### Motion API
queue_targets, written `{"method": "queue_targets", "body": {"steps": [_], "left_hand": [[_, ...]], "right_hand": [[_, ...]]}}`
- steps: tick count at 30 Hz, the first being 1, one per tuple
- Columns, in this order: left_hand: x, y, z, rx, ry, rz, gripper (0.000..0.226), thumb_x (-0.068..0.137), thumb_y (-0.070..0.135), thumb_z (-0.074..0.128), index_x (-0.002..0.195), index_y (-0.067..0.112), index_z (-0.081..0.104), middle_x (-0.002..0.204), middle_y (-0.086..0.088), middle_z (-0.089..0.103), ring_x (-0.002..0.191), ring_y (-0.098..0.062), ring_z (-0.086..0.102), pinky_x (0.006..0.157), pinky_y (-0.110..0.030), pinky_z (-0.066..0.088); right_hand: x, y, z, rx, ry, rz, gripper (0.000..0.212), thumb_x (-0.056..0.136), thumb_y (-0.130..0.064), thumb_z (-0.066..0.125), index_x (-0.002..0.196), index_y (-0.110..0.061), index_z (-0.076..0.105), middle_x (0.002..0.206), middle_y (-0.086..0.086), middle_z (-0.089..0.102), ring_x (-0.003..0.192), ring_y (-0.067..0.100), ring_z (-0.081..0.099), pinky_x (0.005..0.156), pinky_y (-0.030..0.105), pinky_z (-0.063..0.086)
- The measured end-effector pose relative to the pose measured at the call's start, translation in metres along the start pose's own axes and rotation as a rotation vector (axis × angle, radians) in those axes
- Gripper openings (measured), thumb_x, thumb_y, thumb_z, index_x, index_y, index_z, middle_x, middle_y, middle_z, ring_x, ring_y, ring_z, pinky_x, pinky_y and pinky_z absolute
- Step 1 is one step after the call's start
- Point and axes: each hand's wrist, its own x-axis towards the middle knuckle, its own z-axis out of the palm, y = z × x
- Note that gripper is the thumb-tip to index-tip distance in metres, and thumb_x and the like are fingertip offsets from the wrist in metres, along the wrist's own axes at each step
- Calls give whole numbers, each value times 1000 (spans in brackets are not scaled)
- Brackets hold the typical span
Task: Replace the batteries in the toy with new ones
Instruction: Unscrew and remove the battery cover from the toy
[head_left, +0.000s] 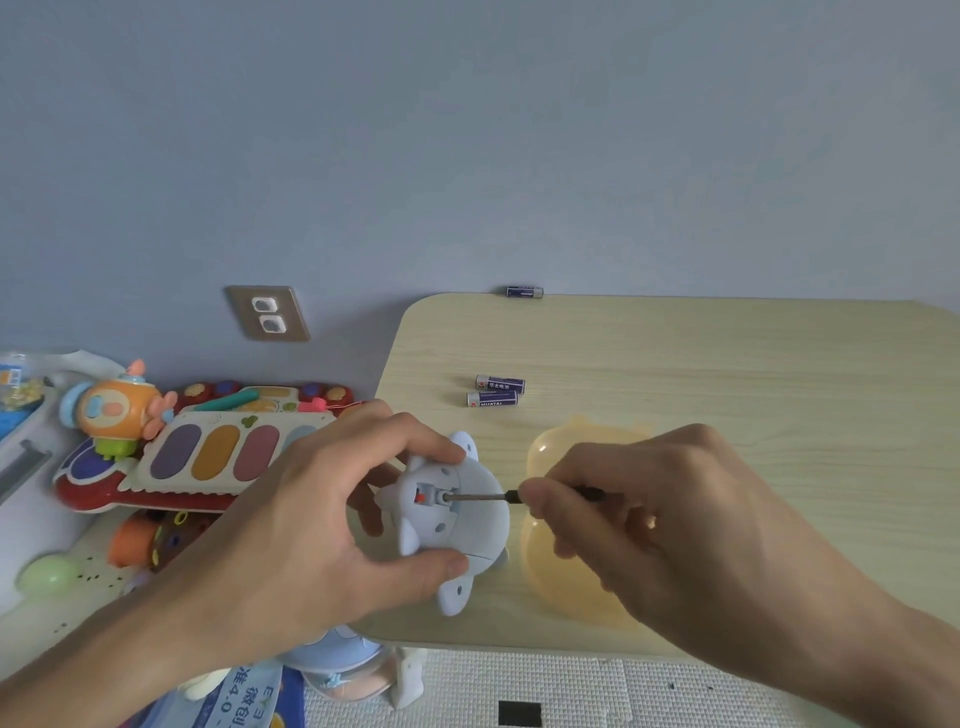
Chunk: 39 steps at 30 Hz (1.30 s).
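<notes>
My left hand (322, 514) grips a small grey-blue toy (467, 525) turned on its side, underside toward my right hand, just above the near left corner of the table (727, 374). My right hand (660, 514) pinches a thin screwdriver (483, 497) whose tip sits in a screw hole beside a small orange switch on the toy's underside. Two purple-and-white batteries (496, 391) lie side by side on the table beyond the toy. A third battery (524, 292) lies at the table's far edge.
A translucent yellow shell (566, 571) lies on the table under my right hand. Left of the table, a colourful xylophone toy (218, 452), an orange submarine toy (117, 410) and other toys lie on a white surface. A wall socket (267, 313) is on the blue wall.
</notes>
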Motion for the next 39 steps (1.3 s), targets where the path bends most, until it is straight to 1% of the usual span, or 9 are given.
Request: {"method": "queue_targets", "body": {"steps": [3, 6, 10, 14, 18, 24, 28, 33, 39], "left_hand": [[1, -1, 0, -22, 6, -6, 55, 65, 46, 94, 113, 49, 67, 120, 20, 66, 107, -8, 69, 85, -22, 54], [2, -5, 1, -49, 7, -15, 56, 65, 47, 94, 113, 47, 67, 120, 19, 67, 105, -10, 70, 80, -23, 56], [3, -13, 3, -137, 6, -53, 62, 61, 59, 88, 118, 46, 67, 116, 14, 70, 95, -17, 74, 76, -30, 61], [2, -23, 6, -224, 14, -104, 71, 57, 56, 91, 123, 45, 67, 108, 5, 78, 93, -21, 78, 82, -41, 64], [3, -26, 8, -241, 29, -128, 70, 54, 57, 91, 119, 45, 69, 105, 2, 80, 89, -19, 80, 85, -44, 64], [5, -22, 11, -242, 46, -140, 66, 53, 54, 92, 115, 47, 69, 103, 8, 81, 86, -14, 81, 78, -44, 66], [7, -24, 10, -261, 29, -143, 71, 53, 62, 93, 117, 46, 69, 108, 3, 81, 90, -20, 81, 88, -47, 64], [7, -19, 9, -254, -12, -129, 68, 59, 53, 91, 122, 44, 67, 109, 5, 79, 95, -17, 80, 81, -41, 65], [6, -13, 7, -259, -13, -130, 61, 67, 40, 97, 121, 42, 69, 115, 7, 77, 100, -19, 78, 84, -44, 65]], "right_hand": [[1, 5, -13, 33, 55, 0, 48, 96, -52, 51, 68, -17, 70, 55, 1, 68, 46, 19, 61, 47, 24, 47], [2, 28, -41, 67, 198, 92, 32, 96, -52, 62, 76, -30, 76, 65, -11, 76, 53, 8, 72, 53, 18, 55], [-20, 92, -67, -169, 292, 320, 16, 89, -37, 73, 75, -43, 76, 76, -20, 77, 62, 8, 74, 60, 35, 61], [-50, 136, -60, -254, 201, 471, 27, 85, -25, 83, 71, -47, 74, 88, -33, 71, 74, 4, 68, 60, 16, 51], [-62, 149, -49, -260, 147, 462, 19, 81, -19, 87, 75, -36, 80, 77, -13, 74, 88, 1, 65, 68, 3, 46], [-64, 154, -48, -278, 142, 411, 10, 82, -21, 83, 81, -30, 81, 88, -13, 75, 94, -3, 63, 73, 1, 44], [-65, 154, -52, -281, 102, 416, 11, 85, -25, 84, 88, -34, 78, 92, -19, 73, 98, -7, 62, 75, 2, 44], [-40, 101, -62, -293, 152, 126, 17, 91, -37, 78, 106, -40, 70, 104, -23, 68, 97, -16, 59, 80, 1, 44], [9, 14, -16, -317, -199, -323, 48, 92, -49, 68, 136, -30, 62, 143, -1, 56, 118, 11, 59, 99, 25, 51]]}}
